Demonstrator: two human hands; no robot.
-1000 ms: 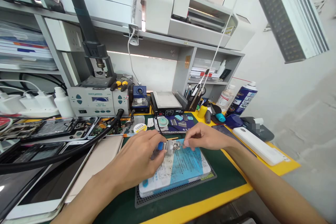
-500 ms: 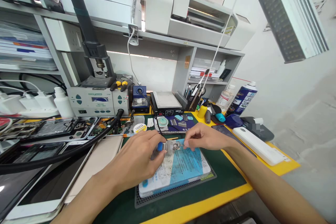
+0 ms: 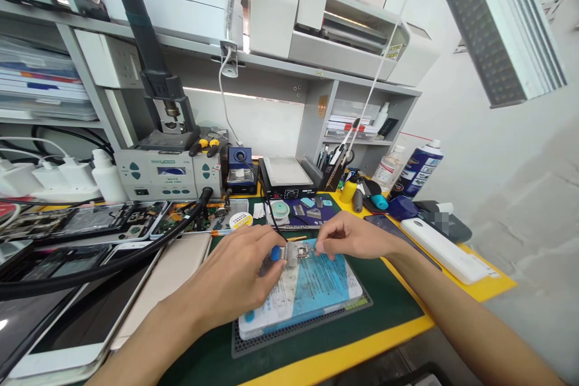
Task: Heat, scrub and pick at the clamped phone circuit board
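Note:
My left hand (image 3: 239, 265) is closed, its thumb and fingers around the blue end (image 3: 275, 253) of a small silver metal holder. Just right of it lies a small metal-and-circuit part (image 3: 303, 251), too fine to make out in detail. My right hand (image 3: 348, 235) pinches at that part's right edge; whatever sits between the fingertips is too small to name. Beneath both hands is a worn white-and-blue printed slab (image 3: 325, 289) with rounded corners. It rests on a dark perforated tray (image 3: 239, 347) over a green mat (image 3: 393, 298).
Opened phones and a tablet (image 3: 85, 307) crowd the left, crossed by a thick black hose (image 3: 149, 253). Behind stand a hot-air station (image 3: 158, 175), a flat heating plate (image 3: 289, 172) and a solder spool (image 3: 279, 211). To the right are a spray can (image 3: 416, 169) and a white bar (image 3: 447, 250).
Hardly anything differs. The fingertips of my right hand have shifted very slightly left; my left hand keeps its grip in the same place.

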